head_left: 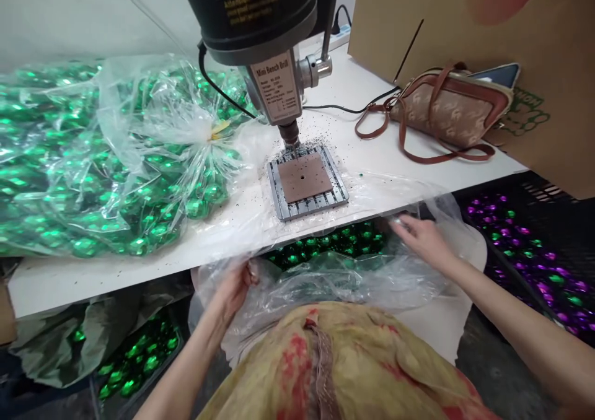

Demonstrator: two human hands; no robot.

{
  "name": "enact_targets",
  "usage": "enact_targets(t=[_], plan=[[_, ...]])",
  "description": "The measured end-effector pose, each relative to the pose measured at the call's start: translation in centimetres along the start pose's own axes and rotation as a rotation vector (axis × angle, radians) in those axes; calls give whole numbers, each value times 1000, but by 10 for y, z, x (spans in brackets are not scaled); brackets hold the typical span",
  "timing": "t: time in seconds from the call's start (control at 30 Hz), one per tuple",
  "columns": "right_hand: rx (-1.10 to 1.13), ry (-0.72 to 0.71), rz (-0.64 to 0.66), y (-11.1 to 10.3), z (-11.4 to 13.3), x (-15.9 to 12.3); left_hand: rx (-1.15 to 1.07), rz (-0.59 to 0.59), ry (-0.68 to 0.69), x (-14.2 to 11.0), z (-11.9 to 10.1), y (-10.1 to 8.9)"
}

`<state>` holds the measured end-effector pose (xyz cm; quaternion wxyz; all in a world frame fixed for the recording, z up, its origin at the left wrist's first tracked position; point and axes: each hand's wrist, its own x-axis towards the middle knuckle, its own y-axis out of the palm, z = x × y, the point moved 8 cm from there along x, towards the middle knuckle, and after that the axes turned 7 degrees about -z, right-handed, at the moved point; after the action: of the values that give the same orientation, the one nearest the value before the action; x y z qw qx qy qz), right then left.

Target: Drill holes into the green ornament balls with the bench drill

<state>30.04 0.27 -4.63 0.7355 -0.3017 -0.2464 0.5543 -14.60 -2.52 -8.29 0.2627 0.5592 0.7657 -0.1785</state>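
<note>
A clear plastic bag (353, 284) lies spread over my lap below the table edge, its mouth held wide. Inside it are several shiny green faceted balls (325, 243). My left hand (236, 288) is closed on the left side of the bag's rim, with curled fingers. On the opposite side my right hand (424, 239) pinches the plastic close under the table's front edge. Just beyond the bag stands a mini bench drill (276, 85). A brown plate with a small dark hole (305, 177) rests on its slotted metal base (339, 192).
A large tied bag of green balls (153, 160) covers the table's left side. A patterned handbag (450, 110) lies at the right against a cardboard box (548, 153). Crates of purple and green balls (534, 253) and green balls (139, 358) stand lower down. Dark shavings surround the drill.
</note>
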Motion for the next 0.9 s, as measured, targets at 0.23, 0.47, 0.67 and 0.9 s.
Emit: enact_targets(t=[0.23, 0.47, 0.67, 0.9], plan=[[-186, -71, -26, 2, -11, -3, 137, -59, 117, 1, 5, 0], [-359, -259, 58, 40, 25, -33, 1082, -21, 682, -28, -19, 46], [-294, -423, 530, 106, 38, -81, 1267, 462, 616, -36, 33, 82], [-169, -331, 827, 31, 48, -126, 985, 898, 267, -94, -20, 52]])
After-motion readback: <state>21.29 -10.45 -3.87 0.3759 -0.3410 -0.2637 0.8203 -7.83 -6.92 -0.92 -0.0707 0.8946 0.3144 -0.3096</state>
